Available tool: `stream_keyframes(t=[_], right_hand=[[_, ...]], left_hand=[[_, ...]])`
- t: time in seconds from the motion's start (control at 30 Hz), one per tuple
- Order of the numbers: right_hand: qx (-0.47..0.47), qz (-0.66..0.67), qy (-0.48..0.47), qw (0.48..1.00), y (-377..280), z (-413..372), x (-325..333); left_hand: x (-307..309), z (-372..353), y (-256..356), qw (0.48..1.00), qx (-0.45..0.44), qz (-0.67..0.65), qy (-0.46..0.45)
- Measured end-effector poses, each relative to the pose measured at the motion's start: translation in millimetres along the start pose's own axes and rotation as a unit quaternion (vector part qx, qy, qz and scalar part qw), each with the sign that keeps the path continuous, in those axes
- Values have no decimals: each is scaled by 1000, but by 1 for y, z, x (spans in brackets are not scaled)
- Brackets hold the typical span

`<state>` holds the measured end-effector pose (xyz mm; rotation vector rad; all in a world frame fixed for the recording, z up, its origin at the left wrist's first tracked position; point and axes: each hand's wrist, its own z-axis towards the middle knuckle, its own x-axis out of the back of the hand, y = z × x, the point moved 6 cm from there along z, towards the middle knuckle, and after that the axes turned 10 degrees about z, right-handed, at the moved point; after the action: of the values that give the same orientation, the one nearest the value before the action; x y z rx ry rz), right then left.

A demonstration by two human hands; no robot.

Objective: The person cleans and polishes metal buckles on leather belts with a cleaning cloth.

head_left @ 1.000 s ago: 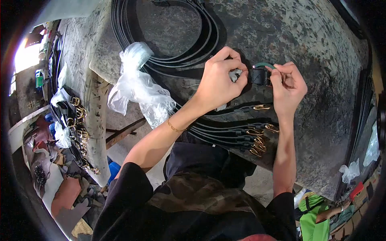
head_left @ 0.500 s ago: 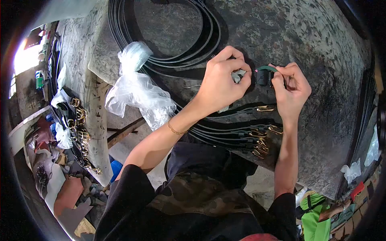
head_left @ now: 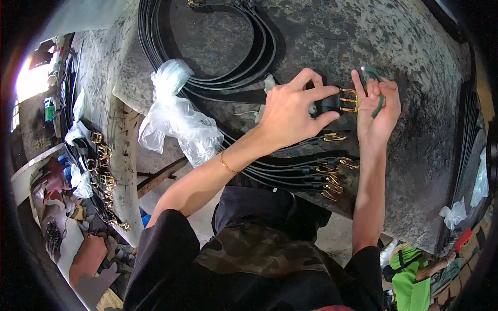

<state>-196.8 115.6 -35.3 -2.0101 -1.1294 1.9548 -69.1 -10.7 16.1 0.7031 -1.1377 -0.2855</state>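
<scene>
At the near right of the bench, my left hand (head_left: 295, 106) grips the end of a black belt (head_left: 327, 105) between thumb and fingers, just behind its gold buckle (head_left: 349, 100). Something pale, too small to name, shows inside that hand. My right hand (head_left: 379, 106) is beside the buckle, palm partly turned up, with a slim, curved green tool (head_left: 381, 96) held among its fingers; the tool's pale tip points upward. Below my left hand lie several black belts (head_left: 290, 173) with gold buckles (head_left: 332, 182).
Coiled black belts (head_left: 207, 78) lie at the back, tied near clear plastic wrap (head_left: 179, 119). More buckled belts (head_left: 104, 176) hang at the left bench edge. Leather scraps (head_left: 88, 254) are piled lower left. A person in green (head_left: 410, 280) is at lower right.
The belt end has turned so its gold buckle shows between my hands. My right hand has drawn back from it and opened its fingers somewhat, swinging the green tool upright.
</scene>
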Motion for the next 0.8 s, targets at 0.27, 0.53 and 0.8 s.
stream_keyframes(t=[0.27, 0.53, 0.8], right_hand=[[9, 31, -37, 999, -2, -9, 0], [36, -264, -104, 958, -14, -20, 1], [16, -350, -141, 926, -16, -22, -1]], left_hand=[[-12, -2, -1, 998, 65, -10, 4], [-10, -2, -3, 997, 66, -23, -19], [-9, -2, -4, 997, 69, -22, -35]])
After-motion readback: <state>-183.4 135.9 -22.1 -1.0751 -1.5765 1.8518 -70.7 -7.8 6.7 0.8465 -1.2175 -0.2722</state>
